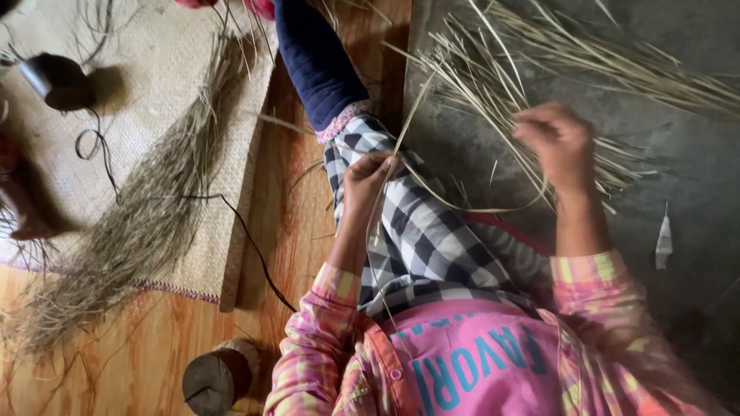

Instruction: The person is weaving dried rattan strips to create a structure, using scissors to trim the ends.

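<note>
Left hand is pinched shut on a thin pale grass strand over the checked knee, and the right hand closes on its other end. Just one strand drawn; the stiff, dry loose pile far right remains unsorted, while a soft, frayed bundle lies left on the woven mat.

We see bare grey floor right of the loose pale straw pile; the checked-trousered leg probably blocks leftward reach.
</note>
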